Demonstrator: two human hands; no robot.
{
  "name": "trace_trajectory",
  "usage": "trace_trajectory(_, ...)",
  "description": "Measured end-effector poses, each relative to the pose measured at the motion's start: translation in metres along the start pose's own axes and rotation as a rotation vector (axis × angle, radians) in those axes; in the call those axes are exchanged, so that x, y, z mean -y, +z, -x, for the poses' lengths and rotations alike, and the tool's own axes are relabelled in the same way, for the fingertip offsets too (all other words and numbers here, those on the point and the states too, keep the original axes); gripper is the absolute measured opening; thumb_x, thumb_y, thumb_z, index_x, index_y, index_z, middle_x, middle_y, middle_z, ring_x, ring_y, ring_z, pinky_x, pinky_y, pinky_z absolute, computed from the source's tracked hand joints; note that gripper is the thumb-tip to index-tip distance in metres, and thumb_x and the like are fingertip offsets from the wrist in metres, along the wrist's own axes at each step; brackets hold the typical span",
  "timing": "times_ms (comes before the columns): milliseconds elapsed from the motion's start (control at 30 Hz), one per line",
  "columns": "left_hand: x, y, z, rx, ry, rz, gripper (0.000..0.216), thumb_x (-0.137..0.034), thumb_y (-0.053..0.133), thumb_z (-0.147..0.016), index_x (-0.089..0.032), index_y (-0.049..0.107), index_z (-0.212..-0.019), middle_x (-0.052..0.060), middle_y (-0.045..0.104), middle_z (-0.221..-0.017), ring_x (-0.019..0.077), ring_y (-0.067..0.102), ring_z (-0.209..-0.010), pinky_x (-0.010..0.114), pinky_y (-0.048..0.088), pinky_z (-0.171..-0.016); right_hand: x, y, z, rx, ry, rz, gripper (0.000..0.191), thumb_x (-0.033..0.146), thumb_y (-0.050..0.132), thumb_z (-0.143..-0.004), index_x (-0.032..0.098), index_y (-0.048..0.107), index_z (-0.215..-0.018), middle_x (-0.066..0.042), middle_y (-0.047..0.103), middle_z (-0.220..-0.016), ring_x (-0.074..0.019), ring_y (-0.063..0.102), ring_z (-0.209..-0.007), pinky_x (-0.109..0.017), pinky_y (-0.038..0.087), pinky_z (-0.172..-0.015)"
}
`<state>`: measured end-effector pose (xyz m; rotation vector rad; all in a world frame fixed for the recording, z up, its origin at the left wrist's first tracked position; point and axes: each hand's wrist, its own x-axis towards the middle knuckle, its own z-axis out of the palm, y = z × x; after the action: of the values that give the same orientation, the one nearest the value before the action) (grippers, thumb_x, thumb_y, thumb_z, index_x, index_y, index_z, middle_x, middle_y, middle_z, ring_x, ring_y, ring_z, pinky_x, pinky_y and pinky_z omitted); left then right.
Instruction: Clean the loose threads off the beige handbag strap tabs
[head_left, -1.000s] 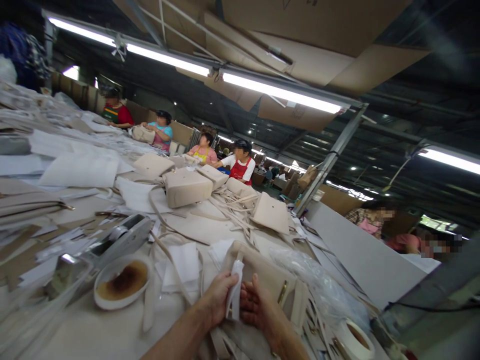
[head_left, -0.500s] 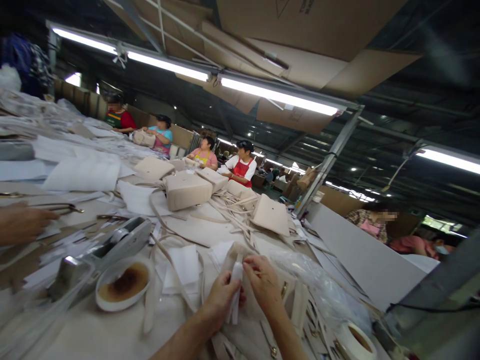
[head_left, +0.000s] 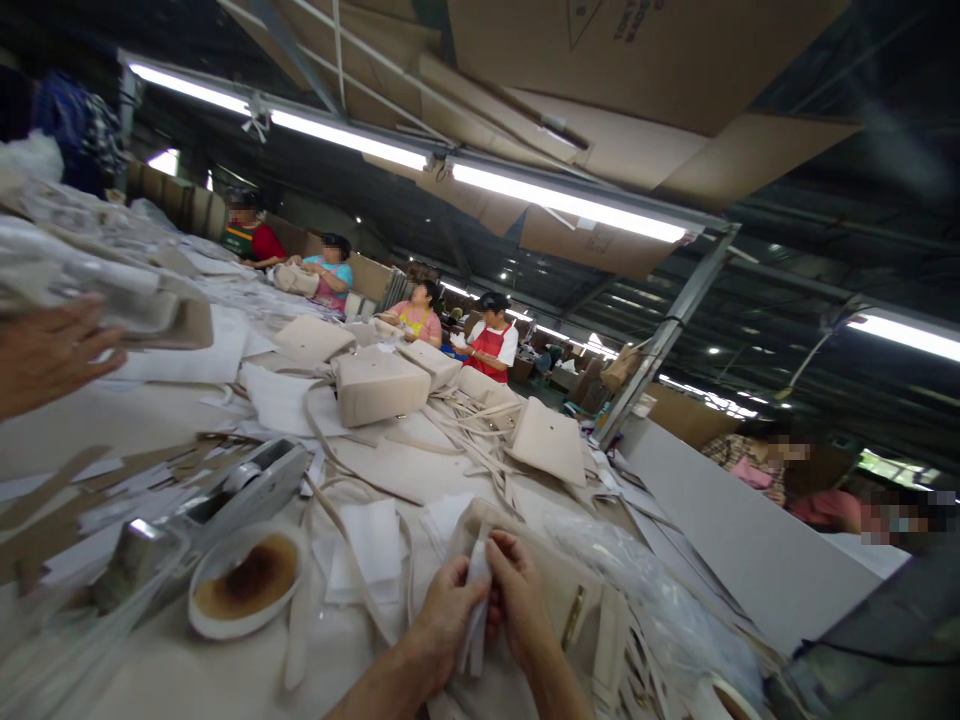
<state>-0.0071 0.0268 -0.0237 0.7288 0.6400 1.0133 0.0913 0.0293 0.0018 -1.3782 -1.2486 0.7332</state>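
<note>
Long worktable [head_left: 187, 690] runs away from both hands, covered in beige pieces and white sheets. Beyond the hands, four finished beige bags counted: largest bag [head_left: 379, 385] well ahead, flat bag [head_left: 551, 440] ahead and to the right, two smaller ones farther off; more may lie in the clutter, count uncertain. Loose beige straps [head_left: 337, 500] trail between those bags and the hands. Left of the left hand: grey tape dispenser [head_left: 247, 485], then a white dish [head_left: 244, 590] with brown residue nearer. Right of the right hand: crumpled clear plastic [head_left: 637, 570], and a tape roll cut off at the lower frame edge. Another person's hand [head_left: 45, 350] enters far left, against a blurred pale stack; what it holds is unclear. Four seated workers visible at the table's far end. Left hand [head_left: 446, 620] and right hand [head_left: 517, 600] are close together, fingers pinched from both sides on a narrow white strip [head_left: 476, 610] held upright between them, just above a beige bag [head_left: 577, 610] with a gold clasp lying under and right of the right hand. Strip's lower end is hard to make out.
</note>
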Motion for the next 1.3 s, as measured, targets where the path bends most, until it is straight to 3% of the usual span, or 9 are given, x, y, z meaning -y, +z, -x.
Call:
trace_trajectory(67, -0.001, 0.0, 0.001, 0.015, 0.008, -0.006, 0.04, -0.045, 0.074, -0.064, -0.019, 0.054, -0.087, -0.003, 0.063, -0.064, 0.0109, 0.057, -0.051, 0.023, 0.042, -0.05, -0.002, 0.004, -0.003, -0.026, 0.114, -0.149, 0.043, 0.059, 0.064, -0.072, 0.021, 0.059, -0.091, -0.002, 0.069, -0.068, -0.0174, 0.056, -0.049, -0.029, 0.042, -0.045)
trace_trajectory(200, 0.001, 0.0, 0.0, 0.038, 0.067, -0.018, 0.039, -0.045, 0.075, -0.062, -0.019, 0.055, -0.084, -0.005, 0.058, -0.058, 0.0098, 0.052, -0.047, 0.023, 0.04, -0.047, -0.008, 0.014, -0.017, -0.127, 0.238, -0.343, 0.037, 0.04, 0.078, -0.052, 0.024, 0.055, -0.076, 0.003, 0.065, -0.058, -0.0176, 0.06, -0.054, -0.028, 0.047, -0.05)
trace_trajectory(333, 0.007, -0.003, -0.005, 0.006, 0.074, -0.022, 0.039, -0.045, 0.077, -0.062, -0.019, 0.054, -0.081, -0.005, 0.057, -0.057, 0.01, 0.05, -0.045, 0.024, 0.039, -0.046, -0.009, 0.02, -0.021, -0.183, 0.218, -0.331, 0.032, 0.037, 0.076, -0.048, 0.025, 0.055, -0.069, 0.005, 0.061, -0.054, -0.0187, 0.061, -0.058, -0.029, 0.05, -0.056)
trace_trajectory(500, 0.009, -0.003, -0.009, 0.001, 0.122, -0.065, 0.041, -0.052, 0.075, -0.066, -0.021, 0.053, -0.08, -0.005, 0.057, -0.054, 0.011, 0.05, -0.042, 0.025, 0.037, -0.043, -0.004, 0.017, -0.017, -0.147, 0.221, -0.259, 0.031, 0.047, 0.074, -0.058, 0.023, 0.06, -0.073, -0.001, 0.069, -0.062, -0.0212, 0.064, -0.058, -0.032, 0.05, -0.055)
trace_trajectory(633, 0.009, -0.002, -0.008, 0.005, 0.162, -0.077, 0.042, -0.053, 0.075, -0.066, -0.02, 0.054, -0.081, -0.006, 0.057, -0.054, 0.0098, 0.047, -0.039, 0.025, 0.035, -0.041, -0.002, 0.024, -0.023, -0.222, 0.222, -0.182, 0.031, 0.031, 0.079, -0.051, 0.024, 0.054, -0.068, 0.003, 0.063, -0.052, -0.0186, 0.059, -0.051, -0.03, 0.045, -0.051)
trace_trajectory(767, 0.005, -0.005, -0.007, 0.025, 0.087, 0.012, 0.041, -0.05, 0.078, -0.065, -0.02, 0.052, -0.078, -0.005, 0.058, -0.055, 0.0108, 0.051, -0.043, 0.025, 0.039, -0.045, 0.004, 0.025, -0.022, -0.152, 0.24, -0.258, 0.03, 0.042, 0.073, -0.06, 0.025, 0.055, -0.077, 0.0, 0.069, -0.062, -0.0214, 0.066, -0.06, -0.03, 0.048, -0.052)
trace_trajectory(933, -0.002, -0.01, -0.003, 0.078, -0.104, 0.158, 0.039, -0.038, 0.081, -0.066, -0.018, 0.054, -0.086, 0.001, 0.065, -0.068, 0.0139, 0.062, -0.057, 0.027, 0.049, -0.057, 0.011, -0.007, 0.015, -0.055, 0.331, -0.393, 0.063, 0.069, 0.071, -0.062, 0.022, 0.058, -0.103, -0.008, 0.076, -0.085, -0.0238, 0.071, -0.068, -0.029, 0.048, -0.049)
trace_trajectory(1100, -0.005, -0.011, 0.0, 0.095, -0.156, 0.21, 0.027, -0.034, 0.075, -0.078, -0.018, 0.056, -0.088, 0.0, 0.064, -0.072, 0.0131, 0.062, -0.059, 0.027, 0.05, -0.061, 0.009, -0.022, 0.062, 0.083, 0.352, -0.496, 0.054, 0.055, 0.081, -0.067, 0.019, 0.064, -0.104, -0.005, 0.075, -0.088, -0.0191, 0.07, -0.075, -0.031, 0.055, -0.07)
trace_trajectory(1300, -0.015, -0.011, 0.003, 0.185, -0.255, 0.256, 0.023, -0.033, 0.055, -0.085, -0.012, 0.063, -0.092, 0.009, 0.069, -0.077, 0.021, 0.068, -0.071, 0.03, 0.052, -0.064, -0.008, -0.006, 0.06, 0.001, 0.252, -0.433, 0.058, 0.052, 0.085, -0.06, 0.022, 0.06, -0.103, -0.004, 0.072, -0.095, -0.0213, 0.068, -0.08, -0.031, 0.055, -0.064)
